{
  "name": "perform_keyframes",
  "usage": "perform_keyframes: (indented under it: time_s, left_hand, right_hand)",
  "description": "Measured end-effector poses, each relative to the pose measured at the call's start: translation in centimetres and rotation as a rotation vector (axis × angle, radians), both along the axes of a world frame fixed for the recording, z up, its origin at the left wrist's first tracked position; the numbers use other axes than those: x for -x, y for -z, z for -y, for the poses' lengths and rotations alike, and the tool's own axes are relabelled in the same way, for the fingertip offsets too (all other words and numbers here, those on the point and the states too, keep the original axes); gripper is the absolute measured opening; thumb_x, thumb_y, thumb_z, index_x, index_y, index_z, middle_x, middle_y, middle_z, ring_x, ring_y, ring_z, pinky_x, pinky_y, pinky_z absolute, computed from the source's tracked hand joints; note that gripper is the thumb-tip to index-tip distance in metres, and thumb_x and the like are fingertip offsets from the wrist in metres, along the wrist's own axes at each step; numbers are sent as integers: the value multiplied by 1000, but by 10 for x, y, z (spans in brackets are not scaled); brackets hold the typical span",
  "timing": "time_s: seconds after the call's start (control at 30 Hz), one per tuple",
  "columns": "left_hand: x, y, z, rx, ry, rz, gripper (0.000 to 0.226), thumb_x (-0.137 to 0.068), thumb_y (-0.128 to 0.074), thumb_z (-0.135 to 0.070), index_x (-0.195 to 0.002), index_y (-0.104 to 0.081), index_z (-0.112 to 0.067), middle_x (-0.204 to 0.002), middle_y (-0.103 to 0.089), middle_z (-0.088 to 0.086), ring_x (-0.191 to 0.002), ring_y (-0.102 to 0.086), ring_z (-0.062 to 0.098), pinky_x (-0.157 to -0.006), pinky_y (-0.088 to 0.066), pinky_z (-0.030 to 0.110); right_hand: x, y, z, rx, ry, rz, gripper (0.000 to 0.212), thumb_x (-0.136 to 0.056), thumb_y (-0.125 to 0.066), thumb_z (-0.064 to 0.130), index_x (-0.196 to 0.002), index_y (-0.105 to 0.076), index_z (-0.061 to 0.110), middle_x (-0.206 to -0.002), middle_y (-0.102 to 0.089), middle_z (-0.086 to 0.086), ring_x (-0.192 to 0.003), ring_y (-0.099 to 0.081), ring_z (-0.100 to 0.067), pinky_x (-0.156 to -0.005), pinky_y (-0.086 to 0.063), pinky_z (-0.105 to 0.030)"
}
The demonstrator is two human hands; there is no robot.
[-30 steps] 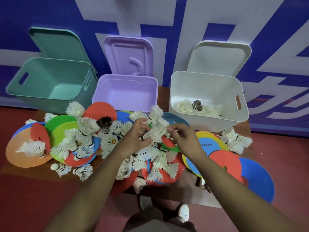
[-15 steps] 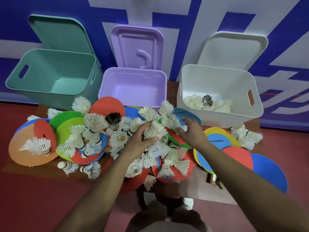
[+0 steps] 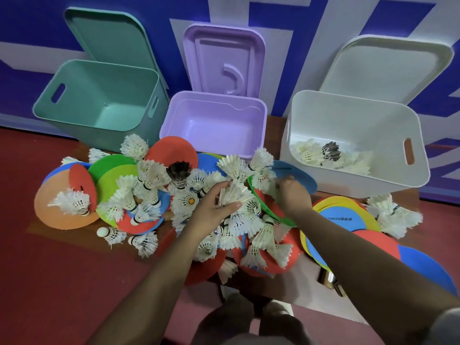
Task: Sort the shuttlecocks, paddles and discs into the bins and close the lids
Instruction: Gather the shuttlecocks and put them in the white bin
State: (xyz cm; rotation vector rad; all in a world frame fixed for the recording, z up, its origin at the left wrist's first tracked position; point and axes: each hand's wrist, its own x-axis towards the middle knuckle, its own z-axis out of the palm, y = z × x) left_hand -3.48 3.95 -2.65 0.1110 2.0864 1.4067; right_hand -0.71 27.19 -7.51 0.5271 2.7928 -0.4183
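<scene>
Left hand is clamped on a bunch of white shuttlecocks mid-pile, thumb under, fingers over the feather skirts. Right hand is buried in the shuttlecocks just right of that, at the edge of the green disc; fingers curl down into the feathers but I can't tell whether they've closed on anything. Rest of the shuttlecocks are scattered loose over the coloured discs across the tabletop, corks pointing every direction, a few off to the far right. The white bin at back right already has a layer of shuttlecocks in it, one dark one on top; the purple bin and teal bin look empty, and all three lids stand open behind. Key relation: the white bin lies up and right of both hands, right hand clearly nearer, so the left hand's bunch has to cross over or around the right arm to get there. Judgement: early in the job, shuttlecock pass only partly done, discs untouched, no paddles clearly visible. Risk is a loose feather bunch shedding in transit.
</scene>
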Motion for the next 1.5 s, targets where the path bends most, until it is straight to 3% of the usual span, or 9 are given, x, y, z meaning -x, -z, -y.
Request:
perform_keyframes:
  time_s: [0.17,0.37,0.53,0.8,0.97,1.13,1.27,1.43,1.5]
  left_hand:
    - [-6,-7,-7,50,-88,-5,48,-84,-72,-39,-123,-45,-50,-135,-44,-18,-121,-42,6,-90,-35,24]
    - [-13,-16,-19,99,-181,-21,55,-84,-73,-36,-133,-47,-39,-134,-42,-19,-122,-39,7,-86,-37,20]
    - [-17,-15,-25,87,-216,-36,55,-85,-72,-34,-135,-47,-36,-135,-41,-19,-123,-36,1,-77,-33,7]
    - [-22,-6,-23,90,-264,-47,59,-86,-72,-34,-139,-45,-34,-141,-39,-16,-128,-34,4,-95,-31,24]
    - [-19,-10,-26,103,-255,-55,56,-83,-74,-36,-133,-49,-38,-138,-40,-20,-126,-38,5,-91,-34,23]
    - [-8,-27,-43,81,-162,-126,53,-82,-77,-28,-128,-54,-37,-136,-48,-18,-127,-43,5,-96,-39,26]
    - [0,-47,-74,54,-7,-163,54,-82,-76,-29,-127,-50,-44,-129,-45,-24,-121,-42,-1,-85,-35,6]
    - [10,-59,-116,-38,140,-113,60,-74,-80,-44,-125,-49,-53,-138,-50,-17,-129,-47,6,-109,-38,33]
    - [9,-61,-133,-66,191,-107,60,-74,-80,-41,-123,-49,-56,-136,-51,-19,-125,-49,-2,-109,-40,31]
  right_hand:
    - [-6,-7,-8,106,-15,-92,18,-86,-48,-5,-100,-58,0,-104,-59,-21,-87,-63,-38,-61,-36,-31]
    - [-4,-8,-1,132,-177,74,53,-90,-56,41,-139,-35,37,-136,-33,-15,-93,-64,-37,-79,-56,-45]
    - [17,6,11,3,-169,83,29,-88,-53,10,-115,-55,21,-127,-43,-17,-77,-66,-32,-60,-49,-34]
    - [2,5,-16,35,-279,-133,22,-86,-56,-2,-103,-64,9,-119,-53,-13,-87,-66,-30,-58,-41,-30]
    - [-20,-36,-28,351,-148,-448,24,-92,-56,5,-110,-72,7,-107,-56,-5,-82,-63,-22,-74,-42,-22]
    - [-24,-97,-39,748,143,-642,22,-92,-58,7,-104,-73,18,-90,-57,2,-69,-61,-15,-67,-46,-20]
    - [-15,-127,-50,1121,493,-611,9,-93,-64,14,-100,-68,13,-61,-62,-15,-52,-60,-19,-55,-49,-27]
    - [-20,-133,-67,1273,629,-577,18,-93,-64,10,-105,-62,-3,-55,-57,-6,-49,-56,-15,-60,-54,-30]
    - [-23,-132,-76,1177,536,-576,15,-93,-64,10,-101,-64,-2,-62,-59,-6,-53,-55,-16,-63,-53,-37]
